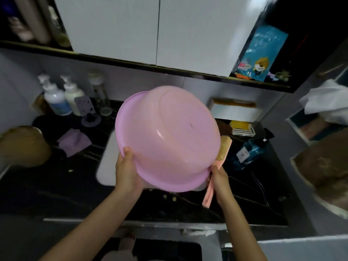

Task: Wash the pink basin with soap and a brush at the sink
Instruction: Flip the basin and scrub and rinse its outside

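Basin [167, 136] upturned, left hand [127, 172] clutching rim, right hand [221, 180] fingers [214, 170] curled round brush [209, 194] (bottle labels [60, 106] blurred)

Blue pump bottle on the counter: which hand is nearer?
Right. The right hand, holding the brush, sits just left of the blue pump bottle; the left hand grips the pink basin, farther left.

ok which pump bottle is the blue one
The blue bottle with the black pump, on the counter right of the pink basin; the two white pump bottles stand at the back left.
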Motion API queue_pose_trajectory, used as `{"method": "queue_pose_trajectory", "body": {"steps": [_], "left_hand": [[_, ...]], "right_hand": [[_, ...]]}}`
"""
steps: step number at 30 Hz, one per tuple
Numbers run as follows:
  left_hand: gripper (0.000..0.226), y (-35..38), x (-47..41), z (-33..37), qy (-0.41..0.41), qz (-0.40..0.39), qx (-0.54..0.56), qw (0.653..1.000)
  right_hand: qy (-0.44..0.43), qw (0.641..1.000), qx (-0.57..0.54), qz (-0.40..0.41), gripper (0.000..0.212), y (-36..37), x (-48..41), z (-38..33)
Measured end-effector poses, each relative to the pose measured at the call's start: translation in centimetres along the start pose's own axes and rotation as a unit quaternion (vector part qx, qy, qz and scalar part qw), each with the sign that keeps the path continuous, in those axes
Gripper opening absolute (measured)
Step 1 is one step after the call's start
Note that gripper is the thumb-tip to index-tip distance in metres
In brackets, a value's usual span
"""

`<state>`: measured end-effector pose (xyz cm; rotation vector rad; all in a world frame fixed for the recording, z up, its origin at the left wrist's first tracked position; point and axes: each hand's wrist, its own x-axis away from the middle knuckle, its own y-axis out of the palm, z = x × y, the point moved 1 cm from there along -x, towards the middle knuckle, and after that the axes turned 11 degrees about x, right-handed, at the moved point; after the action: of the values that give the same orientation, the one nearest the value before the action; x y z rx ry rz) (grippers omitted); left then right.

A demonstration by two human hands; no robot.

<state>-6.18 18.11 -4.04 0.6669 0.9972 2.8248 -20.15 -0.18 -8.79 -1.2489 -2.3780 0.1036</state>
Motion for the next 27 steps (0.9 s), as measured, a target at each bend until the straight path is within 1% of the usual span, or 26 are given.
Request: {"method": "queue_pose_trajectory", "body": {"steps": [5,9,11,13,17,21,27], "left_hand": [[0.034,-4.0,3.1,1.0,0.027,0.068,0.047,0.996],[0.030,-6.0,4.1,1.7,0.038,0.114,0.055,0.991],[0.029,-7.1,4.6,1.9,0.028,0.141,0.062,0.988],[0.034,-8.4,4.8,2.0,0.013,0.175,0.074,0.982],[0.039,-10.0,4.2,3.0,-0.007,0.219,0.073,0.973],[0.039,-10.9,0.8,3.5,-0.037,0.242,0.055,0.968],[0.040,-10.5,-5.4,0.8,-0.104,0.230,0.011,0.967]], "right_hand": [[-0.057,0.995,0.057,-0.061,0.029,1.1,0.7,1.1],[-0.082,0.991,0.074,-0.080,0.029,2.4,1.2,2.1],[-0.103,0.986,0.086,-0.095,0.025,2.5,1.7,2.3],[-0.129,0.980,0.103,-0.113,0.021,2.5,2.3,2.4],[-0.168,0.954,0.191,-0.157,0.025,3.4,2.4,2.2],[-0.169,0.939,0.254,-0.156,0.029,5.9,0.9,2.4],[-0.111,0.933,0.325,-0.108,0.030,6.9,-2.2,3.6]]}}
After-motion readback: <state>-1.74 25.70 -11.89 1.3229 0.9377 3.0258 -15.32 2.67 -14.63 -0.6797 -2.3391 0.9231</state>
